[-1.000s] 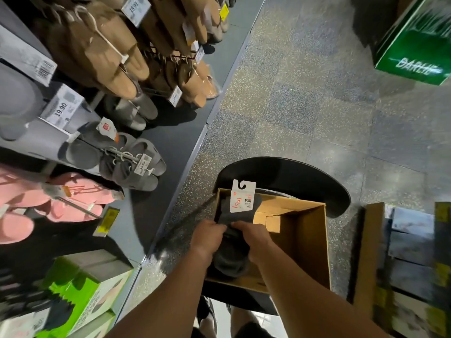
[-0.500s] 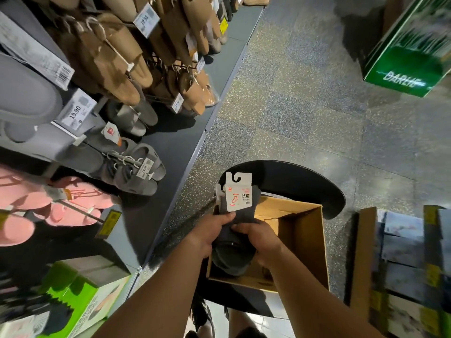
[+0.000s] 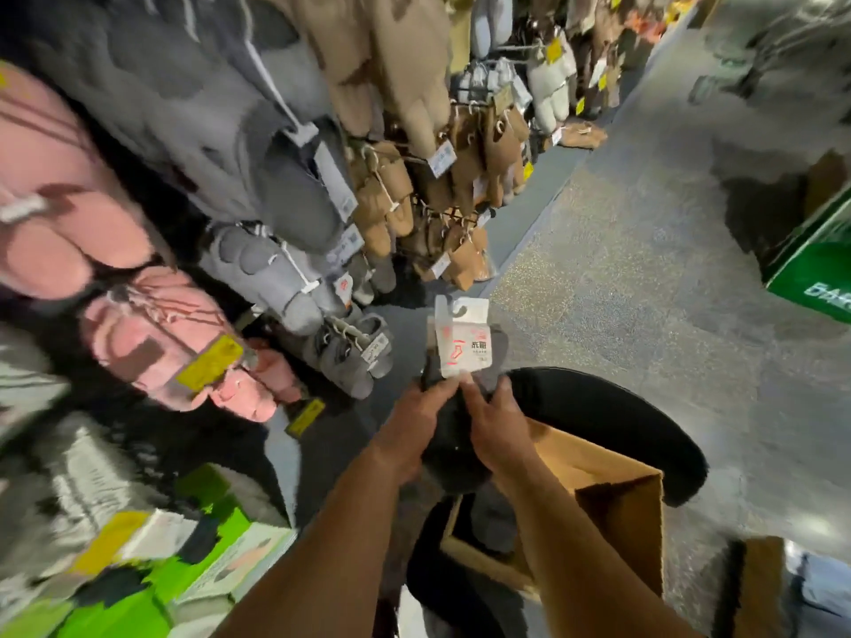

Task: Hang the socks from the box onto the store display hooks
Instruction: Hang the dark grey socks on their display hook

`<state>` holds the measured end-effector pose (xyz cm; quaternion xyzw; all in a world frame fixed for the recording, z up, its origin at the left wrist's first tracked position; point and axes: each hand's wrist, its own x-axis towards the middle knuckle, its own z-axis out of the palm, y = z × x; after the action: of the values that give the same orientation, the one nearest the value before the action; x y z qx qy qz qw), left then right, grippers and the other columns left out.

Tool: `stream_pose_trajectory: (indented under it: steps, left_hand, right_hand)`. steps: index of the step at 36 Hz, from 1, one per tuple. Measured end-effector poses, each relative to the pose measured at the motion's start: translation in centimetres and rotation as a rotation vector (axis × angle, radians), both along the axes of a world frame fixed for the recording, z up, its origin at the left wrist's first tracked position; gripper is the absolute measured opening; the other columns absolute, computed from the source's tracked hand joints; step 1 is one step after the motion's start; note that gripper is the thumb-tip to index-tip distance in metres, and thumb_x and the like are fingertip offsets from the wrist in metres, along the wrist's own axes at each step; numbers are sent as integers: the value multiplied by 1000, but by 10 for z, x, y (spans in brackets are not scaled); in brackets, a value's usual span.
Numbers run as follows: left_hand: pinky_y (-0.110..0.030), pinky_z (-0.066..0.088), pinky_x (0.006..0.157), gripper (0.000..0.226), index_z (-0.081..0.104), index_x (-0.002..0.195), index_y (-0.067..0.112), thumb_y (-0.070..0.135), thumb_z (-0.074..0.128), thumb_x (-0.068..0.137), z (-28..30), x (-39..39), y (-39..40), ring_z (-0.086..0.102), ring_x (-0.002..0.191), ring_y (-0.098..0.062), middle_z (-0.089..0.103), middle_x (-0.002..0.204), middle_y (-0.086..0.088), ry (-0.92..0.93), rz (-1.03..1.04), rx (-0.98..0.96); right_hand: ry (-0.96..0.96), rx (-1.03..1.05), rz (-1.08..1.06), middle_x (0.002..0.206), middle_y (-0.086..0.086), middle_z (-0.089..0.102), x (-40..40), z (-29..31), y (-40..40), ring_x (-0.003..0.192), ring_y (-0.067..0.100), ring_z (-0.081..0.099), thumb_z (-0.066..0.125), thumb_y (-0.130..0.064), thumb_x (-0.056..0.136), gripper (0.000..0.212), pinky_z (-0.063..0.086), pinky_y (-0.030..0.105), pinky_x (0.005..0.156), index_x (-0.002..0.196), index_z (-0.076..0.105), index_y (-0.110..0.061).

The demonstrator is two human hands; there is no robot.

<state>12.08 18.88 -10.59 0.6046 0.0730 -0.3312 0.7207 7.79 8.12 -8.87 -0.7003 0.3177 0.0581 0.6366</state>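
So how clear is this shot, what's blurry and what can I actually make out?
Head view: heavy motion blur smears the pink slippers and green boxes at left; wide-angle bending curves the floor; the sock bundle, its white card, both hands and the cardboard box stay fairly readable.

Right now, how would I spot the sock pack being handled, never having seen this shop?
Find the cardboard box on the round black stool in the aisle. Just above its left edge, the left hand and right hand hold dark socks. Their white card with a hook cutout and red sock drawing marks them out from the slippers on the rack.
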Motion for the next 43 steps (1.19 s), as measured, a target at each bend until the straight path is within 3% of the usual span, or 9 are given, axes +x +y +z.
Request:
stream_pose_trajectory:
  steps: [3,6,10,14,18,22,29,36,43]
  left_hand:
    - [-34,56,93,24,74,115,29,33,68,93,24,-6,37,71,108,-19,76,114,1,-87,179,35]
    - [-17,53,78,18,67,112,20,25,69,94,46,-26,80,70,88,-5,74,93,12,-178,464,88]
    - [-40,49,95,28,62,116,11,18,72,91,78,-71,147,66,95,-25,71,105,-9,-251,684,106]
    - [-20,54,83,18,57,110,21,5,56,100,116,-138,223,70,94,-6,73,109,0,-334,907,85]
    - [-28,57,83,26,58,127,10,9,57,101,137,-220,296,73,104,-17,74,119,-9,-416,1109,127]
    - [-44,54,98,33,58,132,12,15,63,99,152,-310,358,70,113,-27,72,123,-10,-458,1336,140]
    - [-30,56,87,26,63,124,22,19,63,98,175,-481,448,72,105,-14,75,117,1,-508,1566,301]
    - [-50,49,107,49,63,127,23,43,73,82,184,-646,533,68,116,-23,72,123,-1,-498,1737,414]
    - [-52,50,105,47,61,131,17,32,69,87,183,-767,612,68,116,-26,72,124,-6,-519,1892,416]
  right_hand:
    - [-66,-99,152,116,-2,66,11,16,32,106,20,65,56,-70,82,47,52,45,97,115,52,-35]
    - [-154,-168,355,118,-1,64,12,43,75,108,20,61,56,-54,93,46,48,35,95,127,51,-24]
    - [-212,-148,596,124,6,60,-2,71,143,117,23,57,53,-40,99,44,42,30,94,133,49,-12]
    - [-347,-258,808,149,12,44,-42,96,235,135,29,44,45,-82,81,95,36,38,110,145,40,-11]
    - [-392,-234,1121,156,19,34,-104,133,320,135,29,43,43,-32,104,52,36,30,102,150,32,-9]
    - [-564,-76,1187,123,-2,65,-179,154,394,110,20,62,59,-40,96,28,50,37,94,121,50,-33]
    - [-621,-6,1433,121,6,64,-331,170,514,110,28,61,57,-42,96,30,49,37,89,117,51,-21]
    - [-651,155,1579,126,5,65,-491,175,622,114,26,62,60,-42,94,34,49,42,98,122,50,-25]
    - [-634,224,1734,122,5,64,-610,177,713,112,26,61,59,-56,87,48,49,41,95,120,52,-21]
